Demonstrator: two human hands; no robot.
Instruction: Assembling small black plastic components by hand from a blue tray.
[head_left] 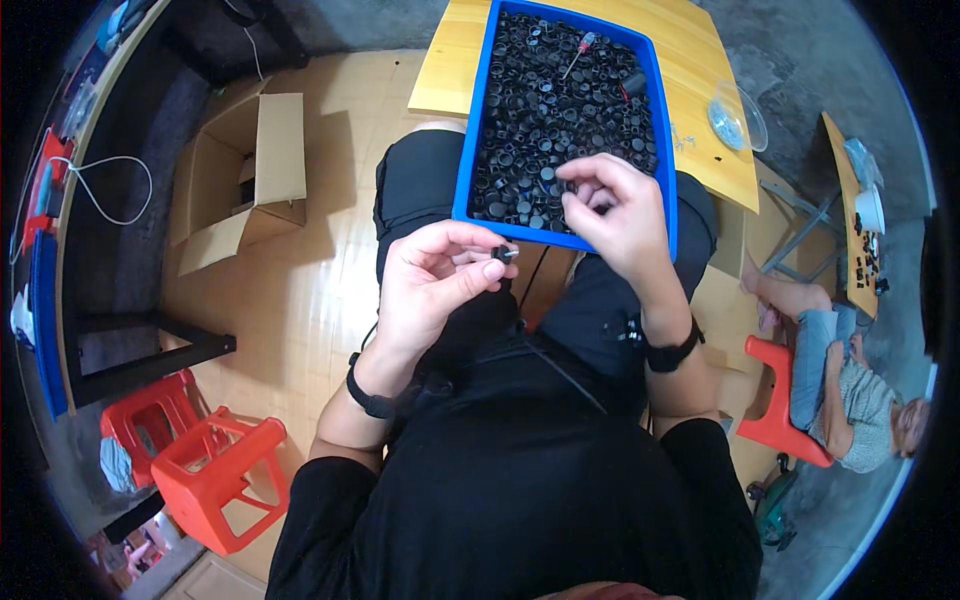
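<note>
In front of me a blue tray [463,190] is filled with many small round black plastic parts [550,110]. Just off its near edge, my left hand [432,280] pinches a small black plastic part with a short pale pin [504,254] between thumb and fingertips. My right hand [622,215] is over the tray's near right corner, its thumb and fingers drawn together. Something dark shows at those fingertips, but I cannot tell it from the parts behind. A screwdriver with a red and clear handle [586,42] lies on the parts toward the far side.
The tray rests partly on a yellow wooden table [445,75]. A clear bowl of small silvery pieces [728,122] stands to its right. An open cardboard box [280,150] and red stools [225,475] are at left. Another person [865,410] sits at right near a small wooden table [850,225].
</note>
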